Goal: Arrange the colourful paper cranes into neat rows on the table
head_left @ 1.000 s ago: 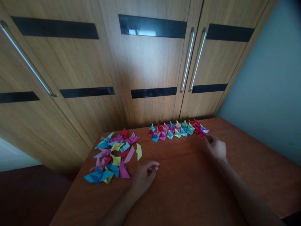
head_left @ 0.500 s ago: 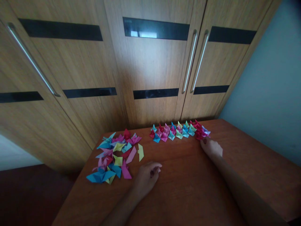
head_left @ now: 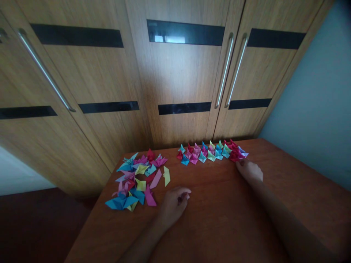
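Note:
My right hand [head_left: 250, 171] is closed, its fingertips against a pink origami piece [head_left: 234, 158] at the right end of several rows of folded paper. The fingers partly hide where they meet the paper. Those rows stand along the back of the table, with a light blue piece [head_left: 202, 157] and a yellow one [head_left: 211, 156] in front. My left hand [head_left: 174, 205] rests over the table with its fingers curled and nothing visible in them. Left of it lies a loose heap of origami, including a blue piece [head_left: 117, 203], a magenta piece [head_left: 150, 196] and a pale yellow strip [head_left: 166, 176].
The brown wooden table [head_left: 211, 226] reaches back to a wooden wardrobe [head_left: 181, 80] with black inlays. Long metal handles, one of them a right-hand handle [head_left: 236, 71], stick out from its doors. A bluish wall [head_left: 315, 102] borders the right side.
The whole view has shifted slightly, so everything sits a little farther right. Both hands keep nearly the same pose and place beside the paper pieces.

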The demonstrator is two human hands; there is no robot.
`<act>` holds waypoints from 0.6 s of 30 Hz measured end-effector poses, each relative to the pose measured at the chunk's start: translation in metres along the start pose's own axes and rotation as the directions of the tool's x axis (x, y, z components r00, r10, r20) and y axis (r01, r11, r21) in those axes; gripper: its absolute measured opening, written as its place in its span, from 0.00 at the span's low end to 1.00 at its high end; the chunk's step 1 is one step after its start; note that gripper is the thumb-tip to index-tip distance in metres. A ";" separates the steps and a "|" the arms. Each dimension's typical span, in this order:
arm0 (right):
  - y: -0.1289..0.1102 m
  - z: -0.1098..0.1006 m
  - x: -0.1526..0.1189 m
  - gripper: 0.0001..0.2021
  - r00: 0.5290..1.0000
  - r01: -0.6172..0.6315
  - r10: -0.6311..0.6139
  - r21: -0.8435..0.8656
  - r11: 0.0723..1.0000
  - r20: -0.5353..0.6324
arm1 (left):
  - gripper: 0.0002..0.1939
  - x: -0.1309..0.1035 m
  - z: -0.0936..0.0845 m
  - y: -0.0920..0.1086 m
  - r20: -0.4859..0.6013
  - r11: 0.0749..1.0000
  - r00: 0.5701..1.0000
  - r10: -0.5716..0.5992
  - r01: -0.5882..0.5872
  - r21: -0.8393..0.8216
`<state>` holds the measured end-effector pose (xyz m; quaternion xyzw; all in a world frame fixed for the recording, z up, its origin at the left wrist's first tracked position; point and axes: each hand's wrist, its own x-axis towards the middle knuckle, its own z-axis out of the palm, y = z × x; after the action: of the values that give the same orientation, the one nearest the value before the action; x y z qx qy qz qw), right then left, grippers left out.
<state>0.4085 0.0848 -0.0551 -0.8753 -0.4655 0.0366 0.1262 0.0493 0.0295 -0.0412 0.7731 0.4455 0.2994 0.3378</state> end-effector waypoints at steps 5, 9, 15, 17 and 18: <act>-0.022 -0.001 -0.026 0.18 0.996 0.084 -0.079 0.097 0.992 -0.052 | 0.12 0.001 -0.004 0.001 -0.059 1.000 0.998 0.023 -0.024 -0.008; -0.059 0.005 -0.054 0.15 0.964 0.265 -0.268 0.155 0.952 -0.002 | 0.12 0.004 -0.032 0.007 -0.095 0.980 0.991 0.094 -0.076 0.182; -0.089 0.019 -0.083 0.13 0.929 0.347 -0.361 0.144 0.927 0.078 | 0.12 -0.008 -0.106 -0.006 -0.241 0.781 0.970 0.003 0.148 0.606; -0.089 0.020 -0.087 0.13 0.927 0.357 -0.369 0.135 0.924 0.073 | 0.14 -0.017 -0.130 -0.015 -0.288 0.712 0.957 -0.023 0.218 0.668; -0.088 0.020 -0.088 0.13 0.923 0.366 -0.378 0.141 0.920 0.070 | 0.15 -0.022 -0.141 -0.019 -0.313 0.692 0.949 -0.031 0.247 0.679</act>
<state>0.2844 0.0629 -0.0565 -0.7582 -0.6258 0.0831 0.1632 -0.0770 0.0531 0.0241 0.7570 0.6266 0.1830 -0.0300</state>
